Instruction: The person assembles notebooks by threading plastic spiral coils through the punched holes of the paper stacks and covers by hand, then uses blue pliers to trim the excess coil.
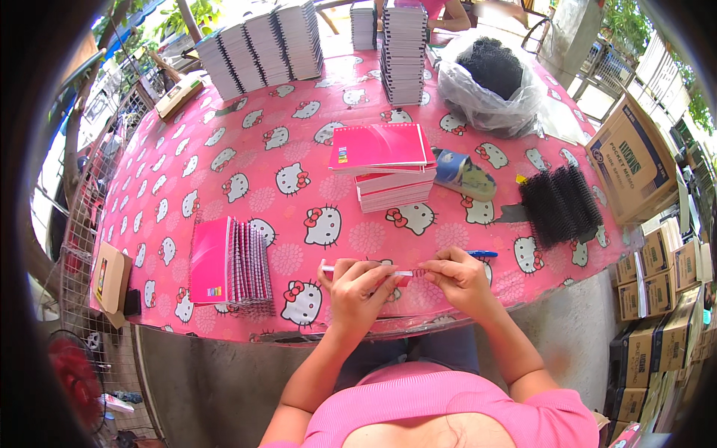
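Near the table's front edge, my left hand (355,293) is closed on a small notebook (404,281). Fingers cover most of it; a pale edge and a bit of pink cover show. My right hand (460,282) pinches a thin dark spiral binding coil (418,273) at the notebook's right end. How far the coil runs through the pages is too small to tell. Just beyond my right hand lies a blue pen (482,254). Farther off stands a stack of pink-covered notepads (393,196). To the left, several spiral-bound pink notebooks (231,263) lie overlapped.
A blue slipper-like object (464,175) and a bundle of black coils (562,204) lie to the right. Behind them sits a plastic bag (467,101) of coils. Tall notebook stacks (261,52) line the back, where another person's arm (450,19) shows. Cardboard boxes (631,160) stand at right.
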The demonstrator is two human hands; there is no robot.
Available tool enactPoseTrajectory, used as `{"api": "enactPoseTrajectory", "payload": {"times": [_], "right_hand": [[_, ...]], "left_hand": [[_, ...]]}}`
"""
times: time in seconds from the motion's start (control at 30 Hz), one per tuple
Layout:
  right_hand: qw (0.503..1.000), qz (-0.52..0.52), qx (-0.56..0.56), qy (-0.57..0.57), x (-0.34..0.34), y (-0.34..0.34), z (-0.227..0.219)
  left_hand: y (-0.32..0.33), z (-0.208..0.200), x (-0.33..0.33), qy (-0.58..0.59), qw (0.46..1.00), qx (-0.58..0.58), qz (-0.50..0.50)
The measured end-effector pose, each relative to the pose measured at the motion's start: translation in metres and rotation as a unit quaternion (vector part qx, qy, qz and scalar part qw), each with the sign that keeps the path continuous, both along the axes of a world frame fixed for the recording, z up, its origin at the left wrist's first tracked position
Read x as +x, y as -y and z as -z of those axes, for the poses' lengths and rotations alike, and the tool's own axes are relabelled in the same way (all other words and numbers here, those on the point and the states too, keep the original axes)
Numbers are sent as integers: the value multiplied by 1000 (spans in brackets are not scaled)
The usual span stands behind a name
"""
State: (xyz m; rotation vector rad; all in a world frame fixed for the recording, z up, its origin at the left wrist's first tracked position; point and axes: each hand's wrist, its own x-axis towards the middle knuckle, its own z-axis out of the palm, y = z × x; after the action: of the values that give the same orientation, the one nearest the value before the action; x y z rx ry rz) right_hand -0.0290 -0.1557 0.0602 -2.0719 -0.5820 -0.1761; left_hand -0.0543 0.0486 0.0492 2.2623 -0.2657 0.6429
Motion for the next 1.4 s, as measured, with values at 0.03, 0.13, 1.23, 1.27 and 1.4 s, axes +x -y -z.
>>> {"api": "enactPoseTrajectory", "payload": {"times": [0.03, 0.13, 1.23, 1.27, 1.4], "right_hand": [[1000, 0, 8, -9, 1, -1, -2], [999, -14, 10, -40, 8, 2, 0], [991, -12, -112, 74, -3, -37, -22], [987, -31, -136, 75, -1, -36, -22], [987, -3, -138, 87, 45, 5, -11]], "left_hand": [[0, 0, 1, 13, 1000, 6, -2], [1, 1, 2, 25, 1000, 7, -4], [-2, 7, -8, -30, 999, -6, -21], [-2, 7, -8, -33, 999, -14, -21], [-7, 8, -10, -8, 1000, -5, -12]]}}
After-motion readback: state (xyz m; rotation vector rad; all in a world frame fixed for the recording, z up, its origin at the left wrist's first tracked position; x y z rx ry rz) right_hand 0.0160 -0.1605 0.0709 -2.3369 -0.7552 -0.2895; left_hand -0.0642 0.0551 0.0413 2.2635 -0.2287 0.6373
